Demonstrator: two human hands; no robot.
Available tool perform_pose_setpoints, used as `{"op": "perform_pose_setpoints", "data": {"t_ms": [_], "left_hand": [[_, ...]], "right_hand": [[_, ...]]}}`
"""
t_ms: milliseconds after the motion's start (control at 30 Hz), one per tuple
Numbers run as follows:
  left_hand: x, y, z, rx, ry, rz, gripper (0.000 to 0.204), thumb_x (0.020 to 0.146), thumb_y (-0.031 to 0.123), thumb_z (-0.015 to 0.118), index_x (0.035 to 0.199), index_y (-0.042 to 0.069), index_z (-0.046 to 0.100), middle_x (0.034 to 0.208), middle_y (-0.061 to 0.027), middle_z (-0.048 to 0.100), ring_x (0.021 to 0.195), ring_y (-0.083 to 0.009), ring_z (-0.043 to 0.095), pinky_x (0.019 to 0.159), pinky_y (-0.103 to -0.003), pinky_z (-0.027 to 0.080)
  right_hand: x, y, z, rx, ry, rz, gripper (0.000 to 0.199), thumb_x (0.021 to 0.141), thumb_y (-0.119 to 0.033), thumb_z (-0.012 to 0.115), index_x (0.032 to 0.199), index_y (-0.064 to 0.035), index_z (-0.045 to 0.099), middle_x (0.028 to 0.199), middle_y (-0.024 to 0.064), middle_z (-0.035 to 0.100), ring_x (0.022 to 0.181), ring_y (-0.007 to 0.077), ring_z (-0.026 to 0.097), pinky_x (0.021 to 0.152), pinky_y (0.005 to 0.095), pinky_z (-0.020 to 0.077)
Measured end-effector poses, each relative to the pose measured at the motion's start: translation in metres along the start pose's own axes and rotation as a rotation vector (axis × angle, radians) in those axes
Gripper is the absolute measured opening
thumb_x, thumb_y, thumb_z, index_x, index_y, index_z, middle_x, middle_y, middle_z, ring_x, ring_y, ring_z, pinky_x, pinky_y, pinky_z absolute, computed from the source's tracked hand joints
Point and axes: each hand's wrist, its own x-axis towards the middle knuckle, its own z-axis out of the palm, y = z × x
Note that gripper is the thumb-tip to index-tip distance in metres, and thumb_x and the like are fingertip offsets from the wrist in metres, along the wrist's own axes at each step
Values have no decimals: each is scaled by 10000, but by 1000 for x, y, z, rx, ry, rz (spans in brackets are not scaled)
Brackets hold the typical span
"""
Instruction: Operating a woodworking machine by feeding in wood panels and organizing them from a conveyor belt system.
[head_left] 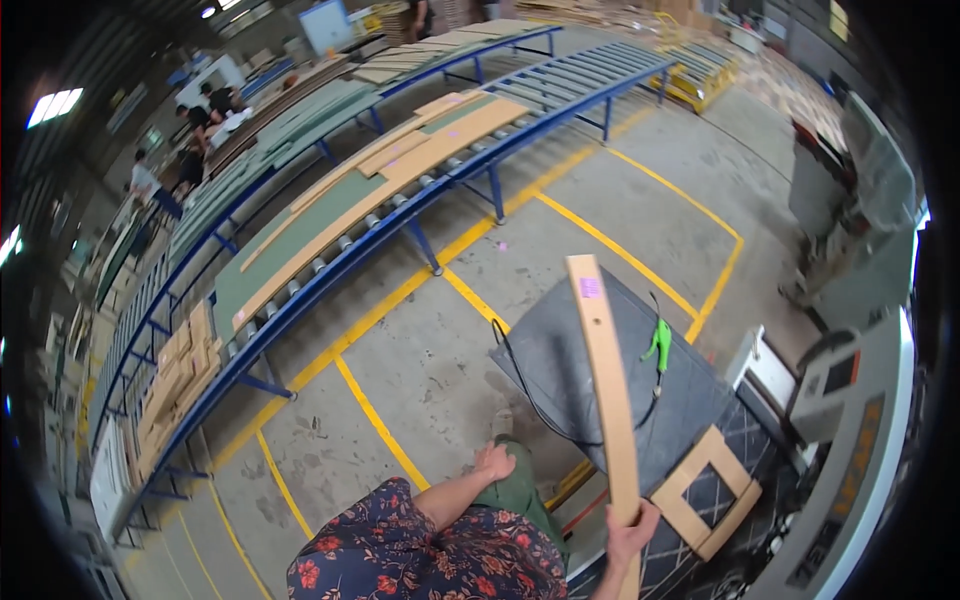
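A long light-brown wooden board (pixel 607 390) with a pink label and a small hole near its far end rises over the dark grey table. My right hand (pixel 630 532) is closed around its near part. My left hand (pixel 495 461) rests on my green-trousered leg with its fingers laid out, holding nothing. Beyond the board, on its right, a green air blow gun (pixel 657 346) lies on the table (pixel 545 325), joined to a black hose (pixel 530 402). Near my right hand, a square wooden frame (pixel 712 446) lies on a dark surface with pale lines.
A grey machine (pixel 850 450) stands close on the right. Across the floor, a blue roller conveyor (pixel 470 160) carries green and brown boards (pixel 350 205). Piled wood pieces (pixel 180 375) sit at its left end. Yellow lines (pixel 385 420) mark the concrete floor. Several people are far left.
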Motion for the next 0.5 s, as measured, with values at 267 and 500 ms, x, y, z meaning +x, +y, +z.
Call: {"op": "perform_pose_setpoints", "data": {"t_ms": [267, 500], "left_hand": [[18, -119, -20, -153, -165, -324, 578, 864, 442, 521, 1222, -1, 621, 1285, -227, 584, 1198, -387, 553, 1038, -450, 429], [64, -170, -79, -314, -147, -169, 537, 883, 448, 507, 1156, 12, 660, 1259, -245, 590, 1163, -388, 572, 986, -437, 459]], "right_hand": [[27, -143, 95, 170, -517, -105, 550, 554, -183, 921, 943, -4, 574, 875, 71, 556, 792, 169, 546, 704, 310, 481], [47, -210, 184, 151, -904, -154, 566, 679, -376, 868, 1003, 18, 625, 964, 147, 637, 858, 275, 624, 758, 393, 510]]}}
